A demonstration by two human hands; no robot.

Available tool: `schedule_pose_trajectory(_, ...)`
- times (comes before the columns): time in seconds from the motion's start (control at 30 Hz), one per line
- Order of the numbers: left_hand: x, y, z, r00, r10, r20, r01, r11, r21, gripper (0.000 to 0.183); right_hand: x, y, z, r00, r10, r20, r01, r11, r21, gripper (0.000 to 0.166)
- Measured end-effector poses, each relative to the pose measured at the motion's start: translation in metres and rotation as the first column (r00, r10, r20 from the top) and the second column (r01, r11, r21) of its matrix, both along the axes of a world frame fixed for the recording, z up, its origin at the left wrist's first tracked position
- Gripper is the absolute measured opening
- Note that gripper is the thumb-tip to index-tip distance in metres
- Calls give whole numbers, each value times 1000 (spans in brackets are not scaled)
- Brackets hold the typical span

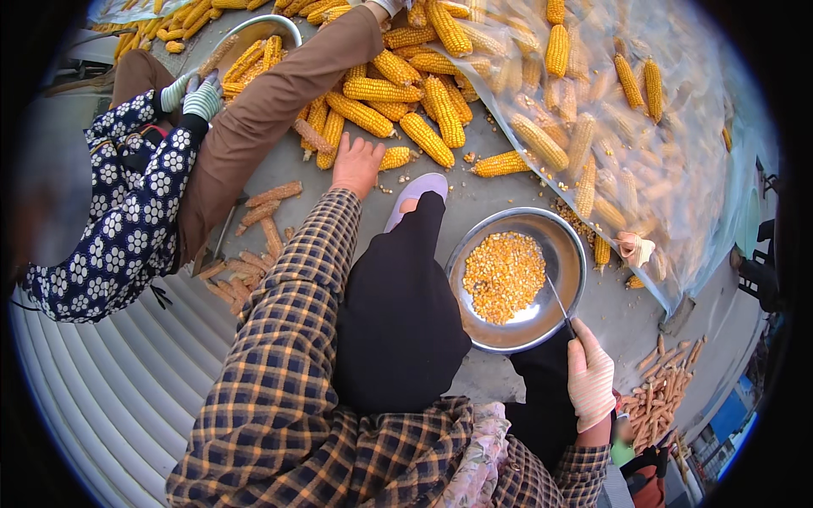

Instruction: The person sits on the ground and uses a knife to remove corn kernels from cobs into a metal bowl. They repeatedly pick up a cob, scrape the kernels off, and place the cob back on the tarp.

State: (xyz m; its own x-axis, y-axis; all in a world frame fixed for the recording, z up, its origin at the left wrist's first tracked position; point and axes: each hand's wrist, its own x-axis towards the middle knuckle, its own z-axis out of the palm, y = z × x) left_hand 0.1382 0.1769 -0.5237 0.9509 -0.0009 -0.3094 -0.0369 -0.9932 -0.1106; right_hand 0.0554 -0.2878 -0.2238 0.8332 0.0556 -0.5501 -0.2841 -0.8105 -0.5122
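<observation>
My bare left hand [357,166] reaches down at the near edge of a heap of yellow corn ears [384,89]. Its fingers lie between one ear and a short ear [395,157]; whether they grip either is hidden. In a striped glove, my right hand [591,378] holds a thin metal tool [557,297] by its black handle, perhaps a screwdriver. The shaft points into a steel basin [575,254], just over its near right side. Loose corn kernels [503,276] cover part of the basin's bottom.
Clear plastic sheeting [610,127] covers more ears at right; a glove [634,249] lies at its edge. Bare cobs [254,263] lie at left, with another pile [660,394] at lower right. At left a co-worker's gloved hands [194,95] hold a cob by another basin [289,26].
</observation>
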Motion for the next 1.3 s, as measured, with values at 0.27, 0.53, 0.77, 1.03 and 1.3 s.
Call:
schedule_pose_trajectory(0.27, -21, 16, 43, 299, 698, -651, -619, -377, -689, 42, -6, -3, 18, 999, -11, 50, 8, 998, 62, 34)
schedule_pose_trajectory(0.53, -82, 46, 186, 140, 439, -887, -284, -841, -461, 46, -11, -13, 41, 981, -97, 168, 52, 965, 255, 35)
schedule_pose_trajectory(0.77, -38, -3, 338, 491, 303, -817, -184, -880, -437, 47, -17, -25, 58, 964, -141, 228, 54, 935, 349, 36)
schedule_pose_trajectory(1.03, -11, -119, 412, 735, -26, -678, -344, -875, -340, 52, -34, -55, 62, 911, -247, 331, 88, 899, 429, 35)
schedule_pose_trajectory(1.3, -35, -200, 401, 720, -111, -686, -434, -842, -320, 54, -35, -63, 67, 901, -238, 362, 65, 900, 430, 36)
